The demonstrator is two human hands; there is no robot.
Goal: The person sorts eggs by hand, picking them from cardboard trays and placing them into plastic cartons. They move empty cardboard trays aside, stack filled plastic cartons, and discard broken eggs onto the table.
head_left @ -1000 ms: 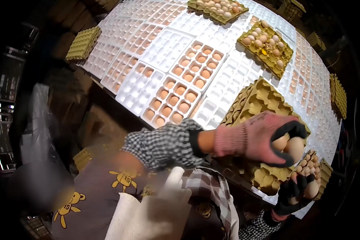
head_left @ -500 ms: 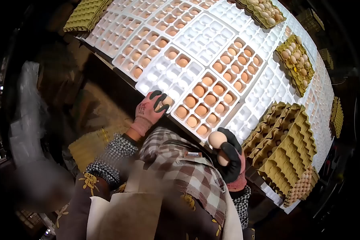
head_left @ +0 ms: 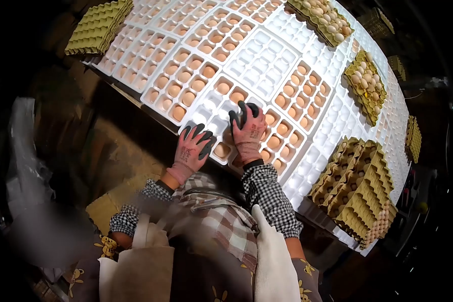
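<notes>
My left hand [head_left: 190, 152], in a pink glove with dark fingertips, is over the near left corner of a white egg tray [head_left: 215, 111]. Its fingers bend down, and anything beneath them is hidden. My right hand [head_left: 247, 132], gloved alike, reaches over the same tray's right side with curled fingers. What it grips, if anything, is out of sight. One brown egg [head_left: 221, 150] sits in a near cell between the hands. Two more eggs lie in the tray's far row, and several middle cells have none. Beside my right hand is an egg-filled white tray [head_left: 286, 138].
More white trays, some with eggs [head_left: 183, 75], cover the table. Stacked yellow-brown pulp trays [head_left: 360, 186] stand at the right. Others hold eggs farther back [head_left: 365, 83], and another stack [head_left: 98, 27] is at the far left. The table's near edge [head_left: 136, 100] runs diagonally.
My right hand, which held two eggs near my body, has moved left and forward over the tray. My left hand has shifted off the egg in the near corner cell, which now shows uncovered.
</notes>
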